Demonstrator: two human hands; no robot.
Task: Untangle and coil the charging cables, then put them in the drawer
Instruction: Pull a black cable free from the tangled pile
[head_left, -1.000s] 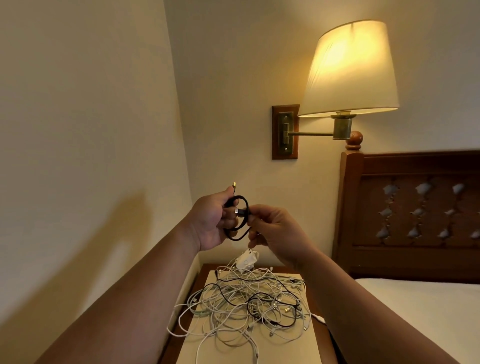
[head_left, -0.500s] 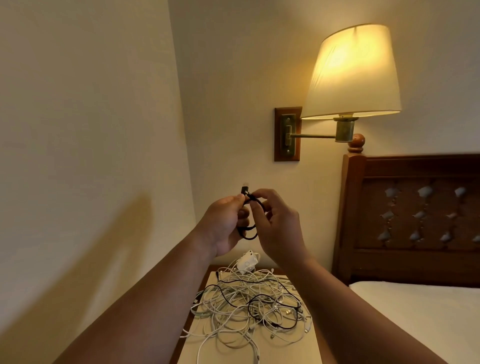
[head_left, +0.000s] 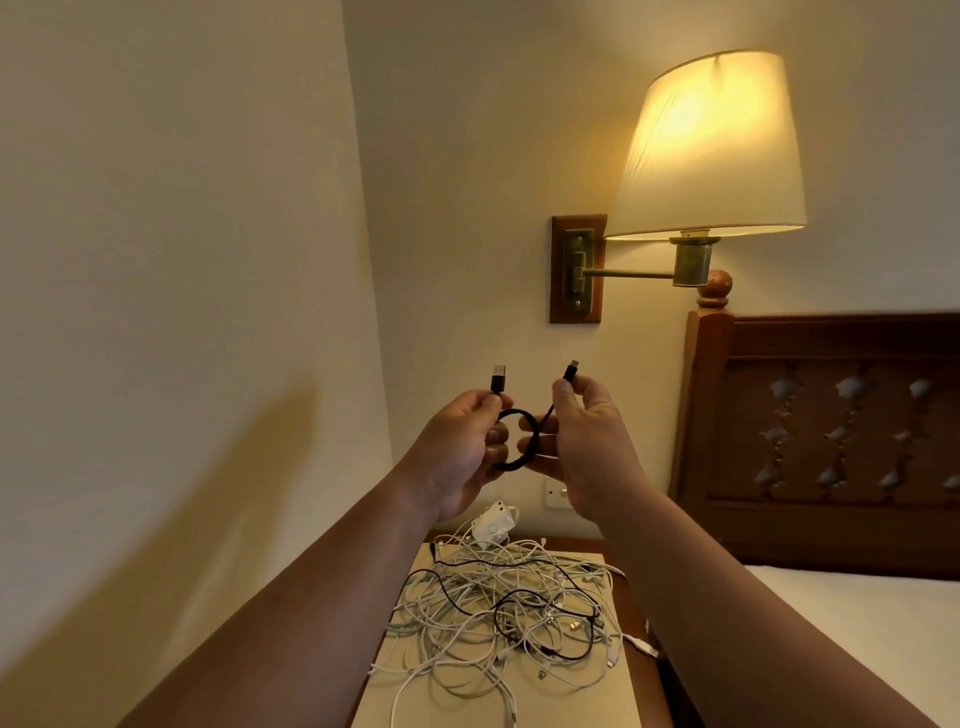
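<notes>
A short black cable (head_left: 519, 441) is wound into a small coil held up in the air between my hands. My left hand (head_left: 460, 452) grips the coil's left side, and the USB plug (head_left: 498, 378) sticks up above its fingers. My right hand (head_left: 576, 441) pinches the other end just below the small plug (head_left: 571, 370), with its lower fingers against the coil. Below, a tangled heap of white and black cables (head_left: 504, 613) lies on the nightstand (head_left: 618, 582). No drawer is visible.
A white adapter (head_left: 493, 522) sits at the back of the heap. A lit wall lamp (head_left: 711, 150) hangs at upper right, above a wooden headboard (head_left: 831, 436) and the bed (head_left: 852, 623). A wall socket (head_left: 557, 492) is behind my right hand. A wall runs close on the left.
My hands have drawn slightly apart. Both plug ends, earlier tucked between my fingers, now stick up separately above the coil.
</notes>
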